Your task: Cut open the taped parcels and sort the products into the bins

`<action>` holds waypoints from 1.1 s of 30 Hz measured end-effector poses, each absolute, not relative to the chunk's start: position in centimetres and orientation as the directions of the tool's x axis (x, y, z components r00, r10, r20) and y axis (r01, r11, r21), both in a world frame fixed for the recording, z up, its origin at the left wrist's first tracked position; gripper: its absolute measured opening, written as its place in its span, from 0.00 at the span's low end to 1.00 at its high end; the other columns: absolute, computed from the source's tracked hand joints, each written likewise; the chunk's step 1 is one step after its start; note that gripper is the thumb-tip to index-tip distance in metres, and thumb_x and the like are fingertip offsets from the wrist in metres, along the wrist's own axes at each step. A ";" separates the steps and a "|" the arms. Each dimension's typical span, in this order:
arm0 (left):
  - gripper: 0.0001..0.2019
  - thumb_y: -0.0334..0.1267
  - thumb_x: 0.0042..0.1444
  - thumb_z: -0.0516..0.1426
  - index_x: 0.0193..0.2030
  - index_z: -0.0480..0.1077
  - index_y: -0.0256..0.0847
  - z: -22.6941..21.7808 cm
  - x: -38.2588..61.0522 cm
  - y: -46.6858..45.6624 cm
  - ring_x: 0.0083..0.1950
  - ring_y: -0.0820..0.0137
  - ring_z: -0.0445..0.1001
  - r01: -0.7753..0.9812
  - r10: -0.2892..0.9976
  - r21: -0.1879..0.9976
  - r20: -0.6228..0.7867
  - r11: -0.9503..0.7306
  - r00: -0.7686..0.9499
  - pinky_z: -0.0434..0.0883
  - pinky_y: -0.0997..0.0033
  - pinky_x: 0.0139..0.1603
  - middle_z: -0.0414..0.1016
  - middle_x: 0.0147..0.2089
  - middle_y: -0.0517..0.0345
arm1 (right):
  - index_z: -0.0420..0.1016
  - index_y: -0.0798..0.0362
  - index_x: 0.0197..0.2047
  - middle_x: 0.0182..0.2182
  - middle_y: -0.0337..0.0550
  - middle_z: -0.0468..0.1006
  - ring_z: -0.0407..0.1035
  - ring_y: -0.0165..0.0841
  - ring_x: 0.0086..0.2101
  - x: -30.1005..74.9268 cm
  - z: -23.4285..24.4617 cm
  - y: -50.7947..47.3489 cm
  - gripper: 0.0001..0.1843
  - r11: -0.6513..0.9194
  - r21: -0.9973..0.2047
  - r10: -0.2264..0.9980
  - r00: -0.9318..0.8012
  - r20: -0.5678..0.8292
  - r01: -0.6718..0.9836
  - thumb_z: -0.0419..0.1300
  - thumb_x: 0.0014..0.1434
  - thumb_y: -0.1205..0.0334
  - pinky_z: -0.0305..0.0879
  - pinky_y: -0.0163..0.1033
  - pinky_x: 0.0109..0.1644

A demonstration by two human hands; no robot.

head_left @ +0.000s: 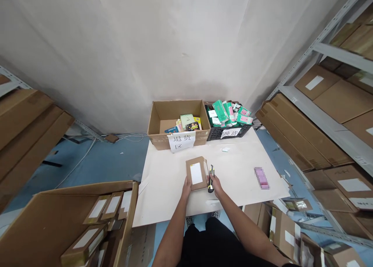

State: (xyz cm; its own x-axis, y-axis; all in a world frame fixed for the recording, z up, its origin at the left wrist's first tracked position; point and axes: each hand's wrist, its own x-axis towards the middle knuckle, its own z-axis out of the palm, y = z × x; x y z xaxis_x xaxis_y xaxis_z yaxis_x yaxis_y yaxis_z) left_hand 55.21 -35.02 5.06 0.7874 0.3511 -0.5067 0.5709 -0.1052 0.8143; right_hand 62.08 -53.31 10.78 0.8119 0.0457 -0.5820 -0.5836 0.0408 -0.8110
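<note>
A small cardboard parcel (190,177) with a white label is at the front middle of the white table (163,181). My left hand (186,188) is closed on the parcel's left edge near its lower corner. At the parcel's right side my right hand (216,184) grips a yellow and black utility knife (211,181), which points away from me. Some fingers of the right hand are hidden behind the knife, and whether they touch the parcel I cannot tell.
Behind the parcel stand an open cardboard box (154,140) holding small packs and a black crate (214,134) heaped with green cartons. A blurred pink item (261,178) lies at the right. A large carton (132,205) of parcels is at the left; loaded shelves (344,135) rise at the right.
</note>
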 end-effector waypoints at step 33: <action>0.56 0.58 0.54 0.65 0.81 0.36 0.60 12.7 58.1 -30.1 0.76 0.42 0.54 0.403 0.175 0.347 -0.533 -0.847 0.828 0.69 0.50 0.64 0.30 0.84 0.64 | 0.68 0.48 0.65 0.51 0.53 0.83 0.79 0.43 0.48 67.8 16.2 -40.9 0.22 -0.943 -0.279 0.306 0.811 -0.500 0.183 0.48 0.76 0.49 0.67 0.39 0.47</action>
State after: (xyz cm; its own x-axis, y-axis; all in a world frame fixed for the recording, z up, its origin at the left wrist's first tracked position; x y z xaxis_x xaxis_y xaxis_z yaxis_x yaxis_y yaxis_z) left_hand 58.11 -30.06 12.75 0.8276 0.1753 -0.5333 0.4032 -0.8466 0.3474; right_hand 67.83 -40.87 16.17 0.8106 0.3056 -0.4996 0.1833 -0.9426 -0.2793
